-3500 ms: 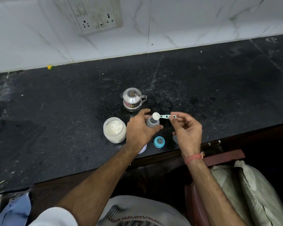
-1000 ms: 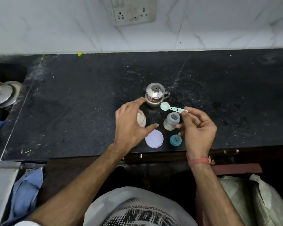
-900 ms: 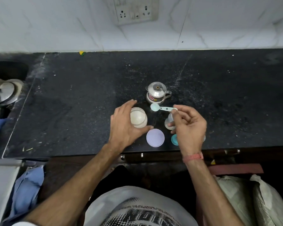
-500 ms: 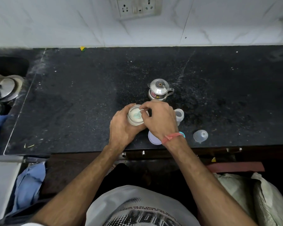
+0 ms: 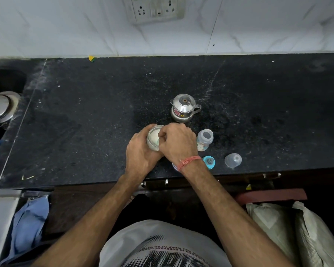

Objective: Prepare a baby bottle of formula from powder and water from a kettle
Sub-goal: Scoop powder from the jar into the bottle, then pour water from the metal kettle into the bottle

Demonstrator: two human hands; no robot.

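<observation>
My left hand [image 5: 141, 153] grips powder jar [image 5: 153, 138], right-hand fingers [image 5: 163, 134] pinching scoop inside; open bottle [image 5: 204, 140] upright at 3 o'clock, nearer right hand.

In front of me, a black speckled stone tabletop [image 5: 85, 116] meets a white marble-tiled wall [image 5: 56, 26] holding a switch-and-socket plate [image 5: 154, 8]. Grey sacks [image 5: 297, 232] sit at my lower right.
</observation>
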